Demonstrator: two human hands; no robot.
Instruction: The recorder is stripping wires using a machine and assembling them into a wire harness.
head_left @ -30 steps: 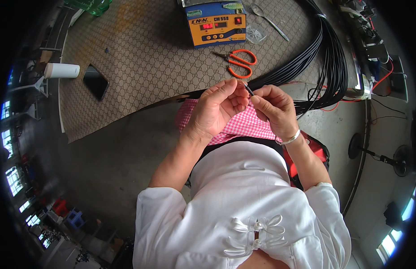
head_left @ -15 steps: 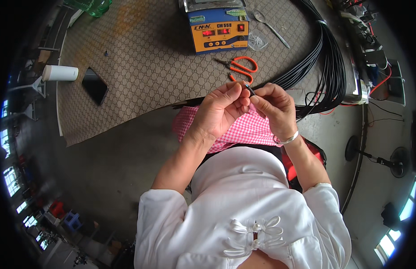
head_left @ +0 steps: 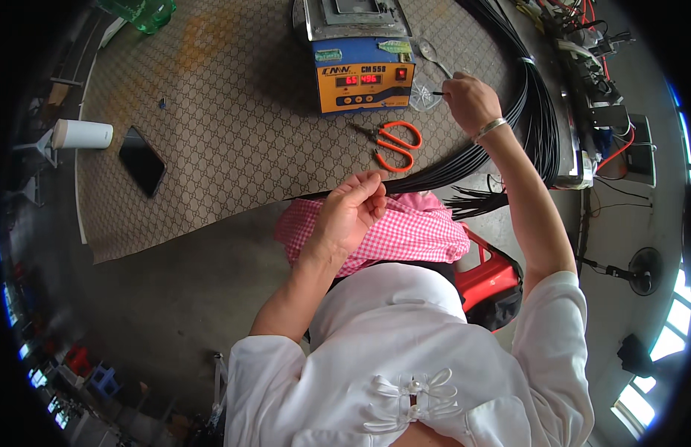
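My right hand (head_left: 472, 104) reaches over the tabletop, closed on a black cable (head_left: 438, 94) whose short end sticks out left of the fingers. Under that end lies a small clear plastic bag (head_left: 426, 97). The handle of a metal spoon (head_left: 435, 58) runs up to my right fingertips; whether they touch it I cannot tell. My left hand (head_left: 351, 212) is curled in front of the table edge, thumb pressed on the fingers; anything inside is hidden. Just beyond it lie orange-handled scissors (head_left: 396, 145). A blue and orange soldering unit (head_left: 365, 78) with lit red digits stands behind them.
A thick bundle of black cables (head_left: 535, 112) sweeps along the right side and over the table edge. Leftward on the patterned tabletop (head_left: 226, 127) are a phone (head_left: 142, 162), a white cup (head_left: 83, 135) and a green bottle (head_left: 148, 13). A red stool (head_left: 491, 272) is below right.
My hands have parted. The right one has moved forward and right with the black cable, to beside the spoon. My left hand has drawn back slightly, its fingers more curled.
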